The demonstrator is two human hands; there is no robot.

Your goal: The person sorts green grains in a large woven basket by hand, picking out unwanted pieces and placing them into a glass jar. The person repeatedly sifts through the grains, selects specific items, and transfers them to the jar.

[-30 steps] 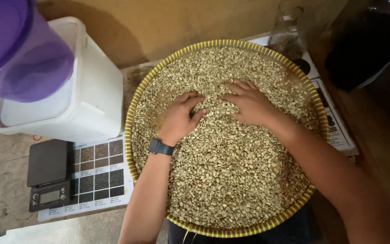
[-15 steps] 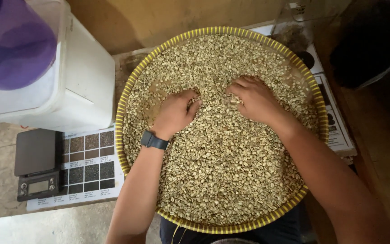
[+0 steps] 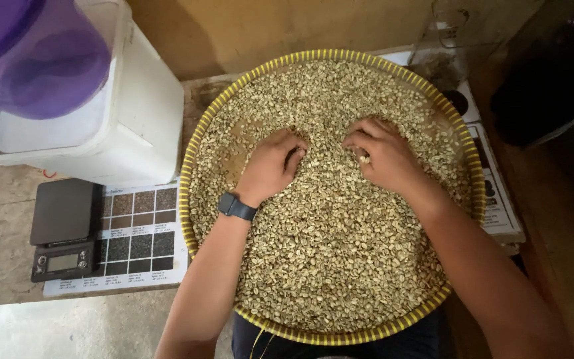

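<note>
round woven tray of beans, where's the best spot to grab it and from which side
Probably by the yellow woven rim at its two outer sides, one hand each, coming in level. The tray is wide, shallow and heaped with pale beans, so a one-sided lift would likely tip them out.

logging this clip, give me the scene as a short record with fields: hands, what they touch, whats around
left hand: palm down on the pale beans, fingers curled, dark wristwatch on the wrist
right hand: palm down on the beans, fingers bent into them
beans: pale green-tan, filling the tray
tray: round, woven, yellow rim
left of tray: white bin, purple container above it, black digital scale, printed chart of sample squares
right of tray: printed sheet, partly covered
</note>
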